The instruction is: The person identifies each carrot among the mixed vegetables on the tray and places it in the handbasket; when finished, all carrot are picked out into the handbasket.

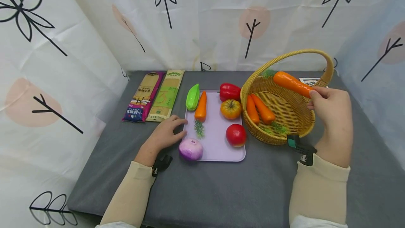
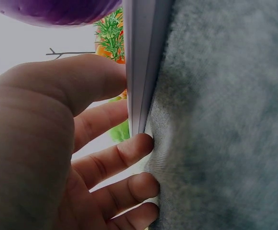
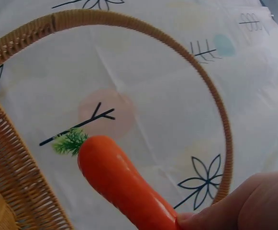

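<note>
My right hand [image 1: 332, 108] pinches an orange carrot [image 1: 291, 83] by its narrow end, above the wicker basket [image 1: 289, 113]. In the right wrist view the carrot [image 3: 122, 179] points its green leafy top [image 3: 71, 141] away from the thumb. Two other carrots [image 1: 264, 109] lie inside the basket. My left hand [image 1: 164, 133] rests at the left edge of the lilac tray [image 1: 216, 147], fingers loosely bent. Up close, its thumb and fingertips [image 2: 141, 143] touch the tray's rim and the grey cloth. On the tray another carrot [image 1: 201, 107] lies near a purple onion [image 1: 191, 149].
A green vegetable [image 1: 192, 97], a red pepper [image 1: 229, 92], a small orange pumpkin [image 1: 231, 109] and a tomato [image 1: 236, 135] are on or at the tray. Two flat food packets [image 1: 143, 97] lie back left. The basket's tall handle [image 1: 303, 51] arches up near the right hand.
</note>
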Tool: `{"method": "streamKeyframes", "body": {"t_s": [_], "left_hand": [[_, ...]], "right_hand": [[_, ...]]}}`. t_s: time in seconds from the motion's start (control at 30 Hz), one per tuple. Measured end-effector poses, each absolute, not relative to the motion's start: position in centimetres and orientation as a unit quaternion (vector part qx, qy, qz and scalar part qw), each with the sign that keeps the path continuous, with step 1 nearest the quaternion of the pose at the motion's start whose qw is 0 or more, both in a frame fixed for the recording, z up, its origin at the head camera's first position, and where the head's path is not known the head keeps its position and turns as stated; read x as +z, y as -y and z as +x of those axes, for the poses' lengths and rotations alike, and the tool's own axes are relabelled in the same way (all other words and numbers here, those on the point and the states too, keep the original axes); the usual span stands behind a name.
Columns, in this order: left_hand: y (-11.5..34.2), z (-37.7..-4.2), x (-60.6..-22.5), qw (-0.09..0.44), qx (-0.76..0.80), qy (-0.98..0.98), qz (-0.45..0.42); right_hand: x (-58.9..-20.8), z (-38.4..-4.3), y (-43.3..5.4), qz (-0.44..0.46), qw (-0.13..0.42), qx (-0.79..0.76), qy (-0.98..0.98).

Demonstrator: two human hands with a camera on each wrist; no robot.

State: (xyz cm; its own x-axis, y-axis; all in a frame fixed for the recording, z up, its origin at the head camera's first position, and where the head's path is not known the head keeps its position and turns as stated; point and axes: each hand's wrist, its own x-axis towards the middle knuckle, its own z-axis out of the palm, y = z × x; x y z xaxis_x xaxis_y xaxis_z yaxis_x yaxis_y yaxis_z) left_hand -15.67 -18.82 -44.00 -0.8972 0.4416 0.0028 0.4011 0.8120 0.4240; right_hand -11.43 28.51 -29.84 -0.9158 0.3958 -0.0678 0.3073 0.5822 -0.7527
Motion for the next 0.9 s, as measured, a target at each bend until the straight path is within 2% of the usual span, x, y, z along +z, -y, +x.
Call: {"method": "streamKeyframes", "body": {"t_s": [0.4,0.67,0.9], "left_hand": [[18.7,-15.6,-43.7,0.06,0.214,-0.952,0.212],[18.7,-15.6,-43.8,0.059,0.214,-0.952,0.21],[18.7,-15.7,-43.8,0.061,0.215,-0.952,0.209]], "right_hand": [[-33.5,-15.1,-26.9,-0.178,0.006,0.386,0.905],[-34.4,-15.7,-26.7,-0.18,-0.018,0.372,0.91],[-35.2,-16.0,-26.8,-0.138,-0.075,0.338,0.928]]}}
